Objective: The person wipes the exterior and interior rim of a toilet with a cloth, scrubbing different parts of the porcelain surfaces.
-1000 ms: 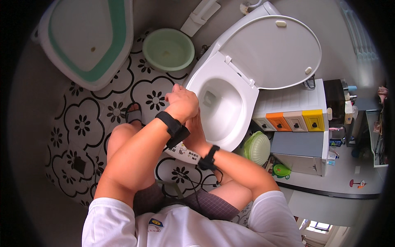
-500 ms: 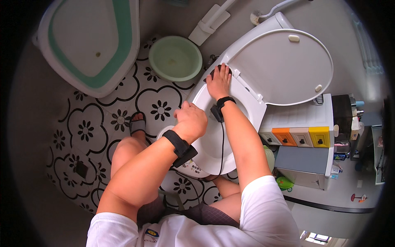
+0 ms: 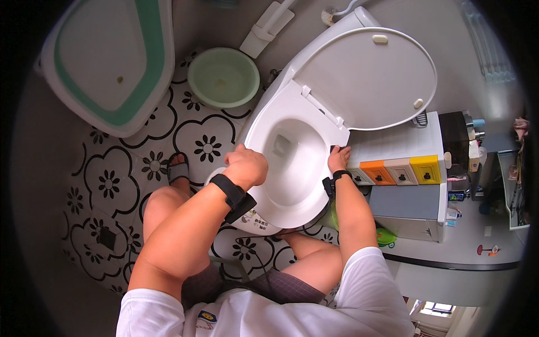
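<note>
A white toilet seat (image 3: 297,208) surrounds the bowl opening, and the grey-white lid (image 3: 376,78) stands raised behind it. My left hand (image 3: 246,167) is closed at the seat's left edge; the curled fingers hide whatever is in them. At the seat's right rear edge, beside the hinge, my right hand (image 3: 339,159) bends round the rim. A small part of a dark cloth (image 3: 333,148) shows at its fingertips; the rest is hidden. Black straps with dark boxes sit on both wrists. A white rounded piece with printed pictures (image 3: 252,223) shows below the seat's front left.
A pale green basin (image 3: 223,77) and a white-green tub (image 3: 157,53) lie to the left. A brush in a white holder (image 3: 266,29) is at the wall. Right of the toilet stands a cabinet with coloured drawers (image 3: 387,172). The floor tiles (image 3: 205,137) have black flower patterns.
My right hand has moved from the seat's left rear corner across to its right rear edge, with the dark cloth. My left hand stays at the left edge. The view has shifted slightly.
</note>
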A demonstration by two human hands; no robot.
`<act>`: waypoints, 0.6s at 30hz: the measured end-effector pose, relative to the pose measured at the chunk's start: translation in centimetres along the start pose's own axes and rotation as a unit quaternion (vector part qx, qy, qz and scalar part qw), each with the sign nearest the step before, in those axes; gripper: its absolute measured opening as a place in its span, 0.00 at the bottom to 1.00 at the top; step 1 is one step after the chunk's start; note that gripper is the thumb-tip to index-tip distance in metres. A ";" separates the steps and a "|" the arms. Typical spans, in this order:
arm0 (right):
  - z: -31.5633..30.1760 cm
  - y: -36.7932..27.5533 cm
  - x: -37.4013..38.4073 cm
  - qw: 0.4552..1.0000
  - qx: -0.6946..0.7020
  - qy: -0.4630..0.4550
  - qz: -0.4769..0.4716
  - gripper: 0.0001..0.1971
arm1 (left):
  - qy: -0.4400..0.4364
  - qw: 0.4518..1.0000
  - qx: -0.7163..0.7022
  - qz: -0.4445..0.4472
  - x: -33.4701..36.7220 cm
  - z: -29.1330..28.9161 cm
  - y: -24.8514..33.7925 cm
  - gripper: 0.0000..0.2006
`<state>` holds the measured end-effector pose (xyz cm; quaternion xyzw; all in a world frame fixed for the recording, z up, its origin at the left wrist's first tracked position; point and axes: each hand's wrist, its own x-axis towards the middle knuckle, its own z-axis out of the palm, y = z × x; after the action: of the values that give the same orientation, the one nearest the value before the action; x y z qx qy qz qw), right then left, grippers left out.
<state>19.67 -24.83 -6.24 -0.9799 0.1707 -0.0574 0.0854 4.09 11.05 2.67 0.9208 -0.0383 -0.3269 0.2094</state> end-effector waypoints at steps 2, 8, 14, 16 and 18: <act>-0.1 0.7 0.0 0.998 -0.001 -0.014 0.063 0.39 | 0.012 1.000 0.009 0.005 0.1 0.5 0.3 0.18; 3.2 -8.1 -2.0 0.992 -0.087 0.061 -0.065 0.40 | 0.000 0.999 0.032 0.020 0.3 0.5 0.5 0.19; 5.0 -19.9 -5.8 0.890 0.116 0.043 -0.439 0.28 | -0.014 0.999 0.027 0.019 0.3 0.0 0.3 0.18; 3.7 -23.3 -8.5 0.857 0.085 -0.041 -0.507 0.28 | -0.026 0.999 0.032 0.009 0.4 -0.2 -0.2 0.18; 3.0 -23.1 -9.0 0.840 0.067 -0.084 -0.531 0.28 | -0.038 0.999 0.034 0.015 0.4 -0.3 0.1 0.19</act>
<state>19.21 0.13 -5.60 -0.9134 -0.3880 -0.0230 0.1211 4.57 10.96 2.71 0.9135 -0.0716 -0.3572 0.1813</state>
